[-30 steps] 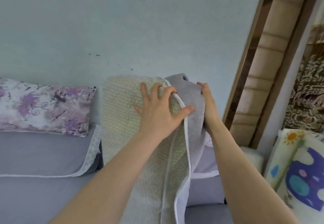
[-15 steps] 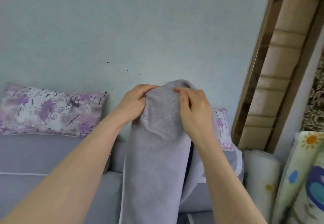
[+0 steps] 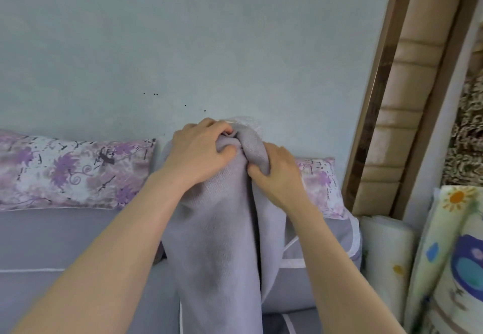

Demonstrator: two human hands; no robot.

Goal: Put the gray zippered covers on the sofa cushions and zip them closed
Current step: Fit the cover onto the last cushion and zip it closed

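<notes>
The left hand [image 3: 201, 153] and right hand [image 3: 277, 174] are bare. Both forearms are bare too, uncovered from the wrists to the picture's edge at 7 and 5 o'clock.

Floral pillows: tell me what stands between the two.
In the head view, the gray cover stands between the left floral pillow and the right floral pillow, its top gripped by the left hand and the right hand.

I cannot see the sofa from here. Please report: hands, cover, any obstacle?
Report: left hand and right hand grip top of gray cover. Cover held upright over sofa; zipper not visible. No obstacle seen.
</notes>
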